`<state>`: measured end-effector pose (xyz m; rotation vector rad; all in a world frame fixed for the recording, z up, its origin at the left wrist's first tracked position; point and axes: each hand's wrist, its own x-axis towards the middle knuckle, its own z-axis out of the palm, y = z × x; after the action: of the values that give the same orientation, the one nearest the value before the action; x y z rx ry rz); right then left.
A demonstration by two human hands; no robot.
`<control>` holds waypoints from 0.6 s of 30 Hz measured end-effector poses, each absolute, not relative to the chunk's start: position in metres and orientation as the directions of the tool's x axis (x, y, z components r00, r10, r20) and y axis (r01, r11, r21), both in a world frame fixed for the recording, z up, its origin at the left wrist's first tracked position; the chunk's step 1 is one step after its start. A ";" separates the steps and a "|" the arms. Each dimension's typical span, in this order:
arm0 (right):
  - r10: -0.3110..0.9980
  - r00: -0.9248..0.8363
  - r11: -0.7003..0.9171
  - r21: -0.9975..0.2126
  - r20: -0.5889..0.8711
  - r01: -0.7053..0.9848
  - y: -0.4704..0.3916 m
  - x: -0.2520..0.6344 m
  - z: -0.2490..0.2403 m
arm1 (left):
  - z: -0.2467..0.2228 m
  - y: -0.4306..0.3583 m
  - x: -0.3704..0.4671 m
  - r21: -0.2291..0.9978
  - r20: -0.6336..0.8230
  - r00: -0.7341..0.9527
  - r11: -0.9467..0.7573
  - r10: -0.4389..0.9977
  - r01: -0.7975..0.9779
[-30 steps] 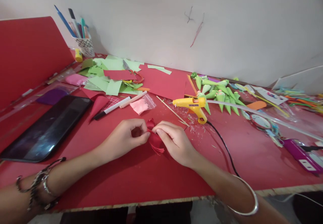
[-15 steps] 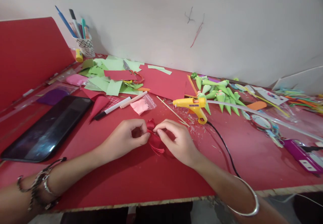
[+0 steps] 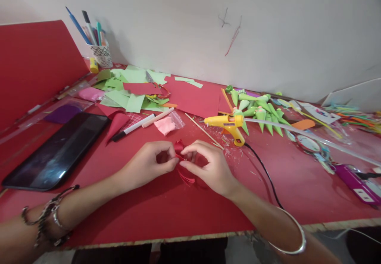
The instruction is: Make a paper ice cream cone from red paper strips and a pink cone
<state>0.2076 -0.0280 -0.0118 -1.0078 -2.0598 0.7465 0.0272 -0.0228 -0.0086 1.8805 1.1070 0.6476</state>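
Observation:
Between my two hands is a small red paper piece [image 3: 179, 146] with a fringe of thin strips [image 3: 186, 176] at its lower end. My left hand [image 3: 153, 157] pinches its left side between thumb and forefinger. From the right, the thumb and fingertips of my right hand [image 3: 206, 162] close on the same piece. The fingers hide much of its middle, so its full shape does not show. A yellow glue gun [image 3: 228, 124] lies beyond my right hand, its clear glue stick running out to the right.
A black phone [image 3: 56, 151] lies at left, near a marker [image 3: 133, 127] and a red paper cone [image 3: 117, 126]. Green paper scraps [image 3: 131, 81] and scissors [image 3: 157, 87] lie at the back. Several green paper cones [image 3: 258, 111] are behind the glue gun, whose cord [image 3: 264, 170] reaches the front edge.
My right thumb has shifted left and slightly down on the red paper piece, closer to my left fingertips. Everything else stays in place.

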 end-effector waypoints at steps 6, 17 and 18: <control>0.793 -0.491 0.589 -0.660 0.360 0.466 -0.030 0.207 -0.011 | -0.011 -0.022 0.026 0.861 0.004 0.510 -0.262 0.860 0.436; 0.777 -0.515 0.619 -0.586 0.362 0.523 -0.031 0.204 -0.011 | -0.012 -0.025 0.028 0.847 -0.004 0.490 -0.257 0.872 0.465; 0.783 -0.514 0.609 -0.599 0.349 0.521 -0.031 0.204 -0.011 | -0.012 -0.025 0.028 0.843 -0.003 0.487 -0.260 0.873 0.471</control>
<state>0.2044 -0.0312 -0.0111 -1.0235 -2.2320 0.5689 0.0281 -0.0251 -0.0124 1.8983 1.1168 0.6087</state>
